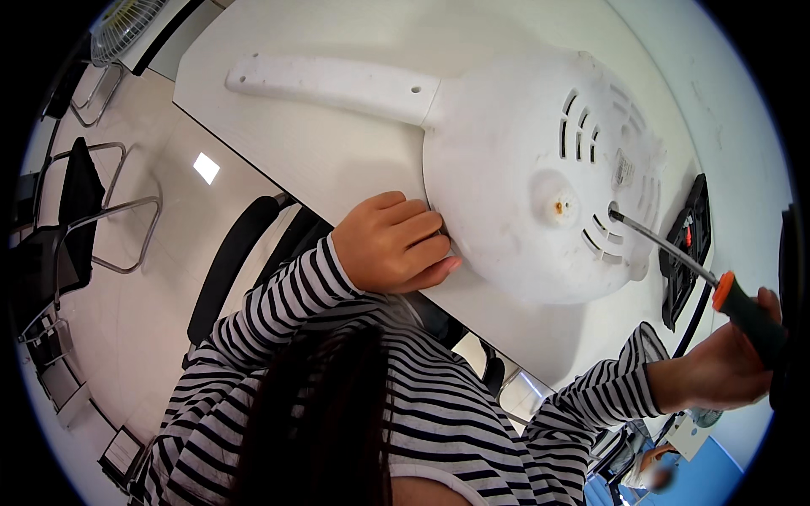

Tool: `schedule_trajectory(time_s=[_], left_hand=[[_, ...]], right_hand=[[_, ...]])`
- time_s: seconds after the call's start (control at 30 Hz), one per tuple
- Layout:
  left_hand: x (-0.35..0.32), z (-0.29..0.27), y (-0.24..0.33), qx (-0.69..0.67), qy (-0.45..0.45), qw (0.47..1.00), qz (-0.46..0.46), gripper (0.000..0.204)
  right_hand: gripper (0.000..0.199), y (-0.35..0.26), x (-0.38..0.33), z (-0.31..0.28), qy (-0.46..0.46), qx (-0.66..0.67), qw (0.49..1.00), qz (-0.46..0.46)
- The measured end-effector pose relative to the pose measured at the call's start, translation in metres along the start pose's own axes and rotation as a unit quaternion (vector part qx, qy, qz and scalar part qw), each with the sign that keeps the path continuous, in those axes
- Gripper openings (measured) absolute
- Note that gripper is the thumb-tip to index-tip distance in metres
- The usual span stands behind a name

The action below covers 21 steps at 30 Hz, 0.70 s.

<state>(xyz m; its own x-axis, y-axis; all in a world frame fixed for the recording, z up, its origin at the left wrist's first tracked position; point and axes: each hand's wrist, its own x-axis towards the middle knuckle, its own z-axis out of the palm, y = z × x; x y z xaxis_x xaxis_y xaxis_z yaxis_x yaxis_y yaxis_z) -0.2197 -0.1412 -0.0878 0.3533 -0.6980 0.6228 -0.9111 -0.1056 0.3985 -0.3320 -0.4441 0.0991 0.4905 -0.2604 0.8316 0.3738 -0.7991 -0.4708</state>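
A round white plastic appliance [506,177] with a long handle [337,82] lies upside down on the table. Its underside has vent slots, a recessed socket with a rusty-looking centre, and a screw hole. My left hand [395,243] is closed at the near left rim, fingers curled against the edge, with the fingertips partly hidden. In my right hand [726,363], at the far right, a screwdriver [675,251] with a dark green and orange handle is gripped. Its shaft slants to the left, and the tip sits in the hole beside the socket.
The white table [245,126] has a long edge in front of me. Beyond the appliance lies a black tool case [685,244] near the wall. Black chairs [236,261] stand to the left, and a fan [122,29] is at the upper left. Another person [645,472] is at the lower right.
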Motion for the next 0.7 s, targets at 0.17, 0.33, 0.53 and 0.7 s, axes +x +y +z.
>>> schedule_trajectory(time_s=[0.17, 0.33, 0.53, 0.7], left_hand=[[-0.007, -0.001, 0.0, 0.01, 0.012, 1.0, 0.0, 0.02], [-0.009, -0.002, 0.001, 0.025, 0.003, 1.0, -0.011, 0.021], [-0.005, -0.001, 0.001, 0.025, 0.002, 1.0, -0.008, 0.021], [-0.01, -0.004, 0.0, 0.028, 0.008, 1.0, -0.008, 0.021]], right_hand=[[0.043, -0.006, 0.007, 0.021, -0.022, -0.046, 0.998, 0.038], [0.047, -0.007, 0.004, 0.014, -0.027, -0.043, 0.998, 0.037], [0.039, -0.028, 0.008, 0.055, 0.022, 0.045, 0.999, 0.022], [0.034, -0.024, 0.021, 0.049, -0.088, -0.015, 0.993, -0.082]])
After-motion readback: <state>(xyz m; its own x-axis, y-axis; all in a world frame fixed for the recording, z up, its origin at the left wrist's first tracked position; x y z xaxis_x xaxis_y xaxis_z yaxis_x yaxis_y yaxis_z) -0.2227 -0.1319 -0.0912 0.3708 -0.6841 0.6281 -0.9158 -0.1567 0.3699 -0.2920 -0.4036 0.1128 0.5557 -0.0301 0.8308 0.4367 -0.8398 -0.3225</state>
